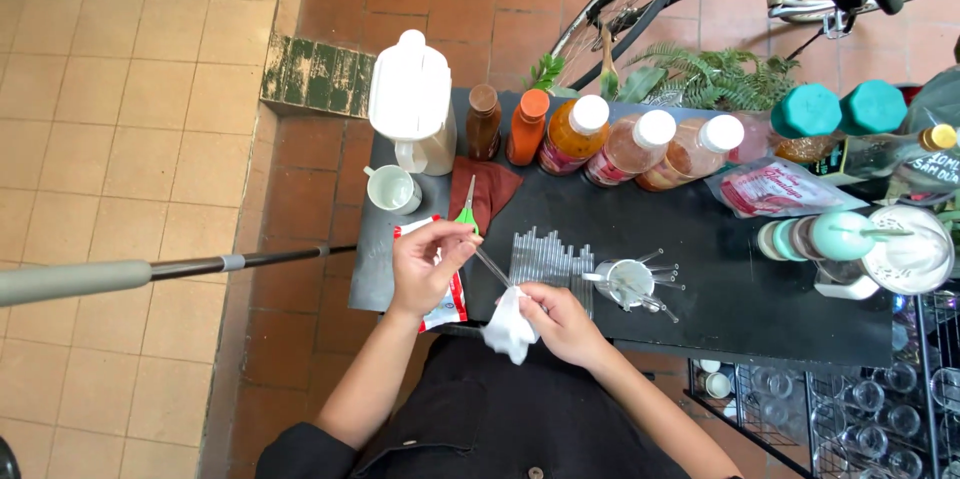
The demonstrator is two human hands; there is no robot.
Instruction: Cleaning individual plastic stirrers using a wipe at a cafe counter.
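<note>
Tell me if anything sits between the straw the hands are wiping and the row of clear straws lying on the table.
Nothing visible does. The left hand and right hand hold the clear straw, the right with a white cloth, just beside the row of straws; only bare black table lies between.

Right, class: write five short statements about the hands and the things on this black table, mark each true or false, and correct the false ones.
1. The left hand holds a clear straw in a pinching grip. True.
2. The right hand holds a white tissue. True.
3. The scissors on the table have blue handles. False: the handles are green.
4. The white cup lies tipped on its side. False: it stands upright, near the white jug.
5. A row of clear straws lies on the black table in front of the bottles. True.
</note>
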